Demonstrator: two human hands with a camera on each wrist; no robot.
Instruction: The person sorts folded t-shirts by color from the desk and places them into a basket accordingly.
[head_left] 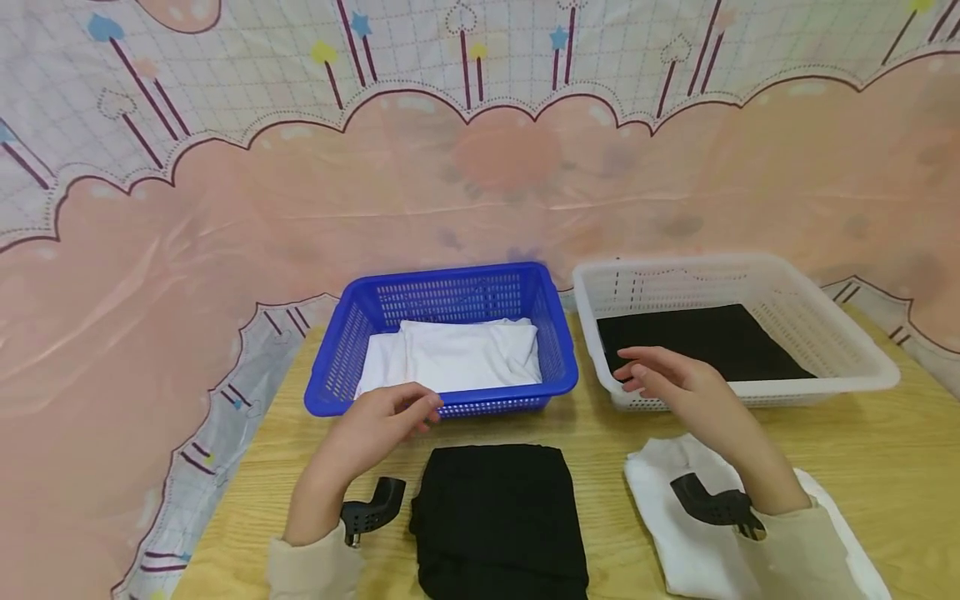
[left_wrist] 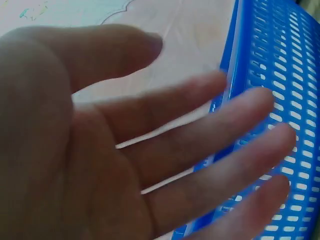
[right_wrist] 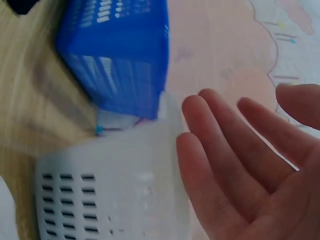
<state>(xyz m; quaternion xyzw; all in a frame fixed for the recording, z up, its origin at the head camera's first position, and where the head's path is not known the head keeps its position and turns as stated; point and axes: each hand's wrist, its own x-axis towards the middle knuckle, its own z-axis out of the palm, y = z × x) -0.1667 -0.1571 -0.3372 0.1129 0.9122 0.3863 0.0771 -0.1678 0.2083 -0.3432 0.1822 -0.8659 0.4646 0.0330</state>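
My left hand (head_left: 390,421) hovers by the front rim of a blue plastic basket (head_left: 322,387), its fingers loosely extended and holding nothing. Folded white cloth (head_left: 472,354) lies inside that basket. Over the front left corner of a white plastic basket (head_left: 855,367) is my right hand (head_left: 675,383), also without anything in its fingers. A black folded cloth (head_left: 705,337) lies flat in the white basket. On the table before me are another black folded cloth (head_left: 498,517) and a white folded cloth (head_left: 675,533), the latter partly hidden beneath my right forearm.
The two baskets stand side by side at the back of the wooden table (head_left: 247,508). Behind them hangs a patterned pink and white sheet (head_left: 337,217). Each wrist carries a black camera mount (head_left: 375,508).
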